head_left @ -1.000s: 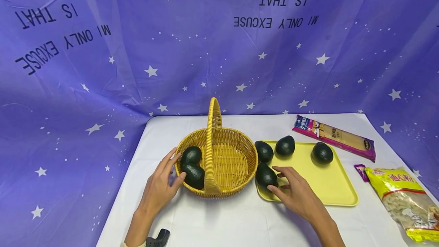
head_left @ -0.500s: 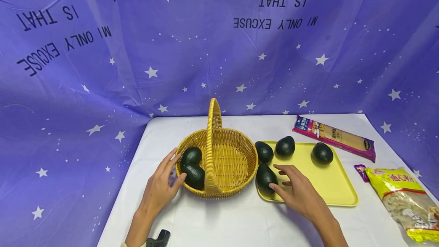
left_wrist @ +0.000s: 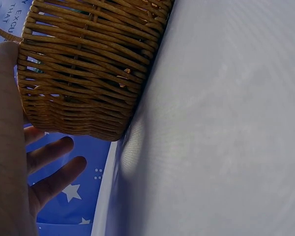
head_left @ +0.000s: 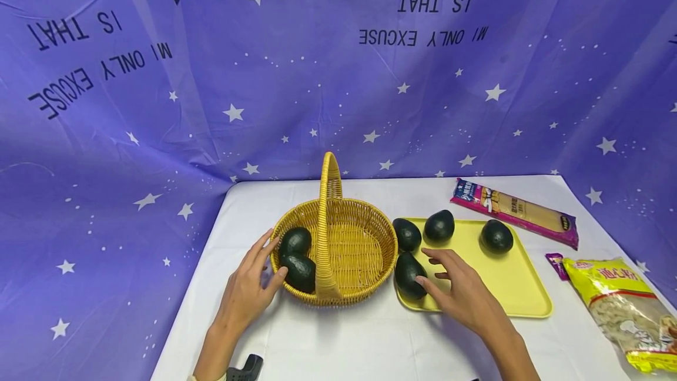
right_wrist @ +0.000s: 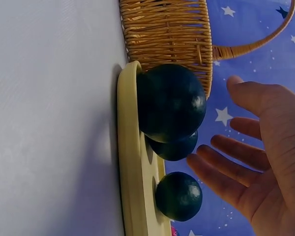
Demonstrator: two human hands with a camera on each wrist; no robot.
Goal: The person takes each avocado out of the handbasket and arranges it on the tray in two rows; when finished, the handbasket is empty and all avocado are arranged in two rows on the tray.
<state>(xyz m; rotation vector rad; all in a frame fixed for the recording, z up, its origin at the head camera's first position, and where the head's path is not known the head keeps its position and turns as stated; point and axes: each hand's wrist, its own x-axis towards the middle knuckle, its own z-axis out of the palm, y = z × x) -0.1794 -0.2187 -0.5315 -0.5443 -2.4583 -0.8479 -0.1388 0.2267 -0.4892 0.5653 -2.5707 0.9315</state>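
A yellow wicker basket (head_left: 359, 251) with a tall handle stands mid-table, two dark green avocados (head_left: 300, 273) in its left part. At its left rim is my left hand (head_left: 248, 287), with fingers spread and relaxed; the left wrist view shows several of them standing free of the wicker (left_wrist: 88, 73). My right hand (head_left: 462, 290) hovers over the yellow tray (head_left: 492, 287), loosely extended beside the nearest avocado (head_left: 409, 276). A gap shows between those fingers and the avocado (right_wrist: 172, 103) in the right wrist view. Three other avocados, one of them at back right (head_left: 496, 237), lie on the tray.
A long purple pack of noodles (head_left: 515, 210) lies behind the tray. To its right lie a yellow-topped bag (head_left: 624, 310) and a small purple packet (head_left: 557, 266). A black object (head_left: 247, 368) is near my left wrist. Purple starry cloth (head_left: 338, 75) hangs behind.
My right hand has lifted slightly and drawn a little away from the nearest avocado, which stays on the tray. The left hand and the basket keep their places.
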